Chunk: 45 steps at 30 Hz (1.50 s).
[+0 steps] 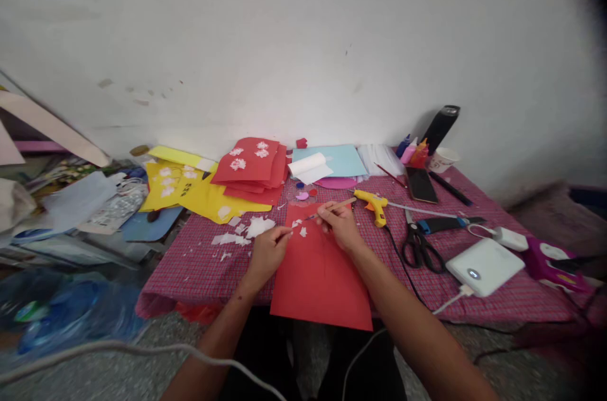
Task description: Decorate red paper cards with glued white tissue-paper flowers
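Observation:
A sheet of red paper (322,281) lies in front of me, its lower end hanging past the table's front edge. My right hand (339,224) is closed around a paintbrush (342,203), the tip pointing left over the upper part of the sheet. Small white paper pieces (303,232) sit on the red paper just below the brush tip. My left hand (270,250) is pinched at the sheet's left edge; whatever is between its fingertips is too small to make out. Torn white paper scraps (258,226) lie just beyond that hand.
Red cards with white flowers (249,162) are stacked at the back, with yellow paper (208,195) to their left. Paint blobs (302,196) lie behind the sheet. On the right are a yellow glue gun (374,206), scissors (418,249), a phone (421,185) and a white power bank (486,267).

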Each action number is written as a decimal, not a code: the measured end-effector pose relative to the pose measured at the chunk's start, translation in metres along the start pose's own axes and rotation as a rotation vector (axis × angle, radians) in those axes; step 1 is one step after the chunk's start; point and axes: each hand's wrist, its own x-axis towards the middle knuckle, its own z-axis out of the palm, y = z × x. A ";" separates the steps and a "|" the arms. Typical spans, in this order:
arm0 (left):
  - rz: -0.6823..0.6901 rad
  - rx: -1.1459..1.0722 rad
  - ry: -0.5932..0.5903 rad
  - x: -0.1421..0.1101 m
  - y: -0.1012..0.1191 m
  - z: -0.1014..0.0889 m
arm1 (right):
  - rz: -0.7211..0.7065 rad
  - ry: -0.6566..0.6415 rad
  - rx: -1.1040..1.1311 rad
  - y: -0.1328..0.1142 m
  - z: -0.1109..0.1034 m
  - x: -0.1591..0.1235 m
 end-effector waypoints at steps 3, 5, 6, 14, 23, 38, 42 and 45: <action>0.071 0.148 -0.023 0.005 -0.005 0.010 | 0.007 0.002 0.012 0.002 0.000 0.001; 0.143 0.224 -0.009 0.010 -0.008 0.018 | 0.013 0.006 0.008 0.002 -0.001 0.001; 0.185 0.258 -0.003 0.011 -0.009 0.023 | 0.015 0.005 0.002 0.003 -0.001 0.001; 0.401 0.291 -0.054 -0.011 -0.005 0.026 | 0.016 -0.021 -0.044 0.008 -0.004 0.001; 0.067 0.468 0.196 0.010 -0.050 -0.072 | 0.023 -0.033 -0.042 0.011 -0.004 0.000; 0.001 0.621 -0.058 0.023 -0.057 -0.074 | 0.023 -0.026 -0.048 0.012 -0.005 0.000; -0.021 0.586 -0.059 0.025 -0.061 -0.076 | 0.028 -0.023 -0.059 0.012 -0.005 0.000; -0.047 0.476 0.010 0.025 -0.059 -0.080 | 0.032 -0.020 -0.057 0.011 -0.005 0.000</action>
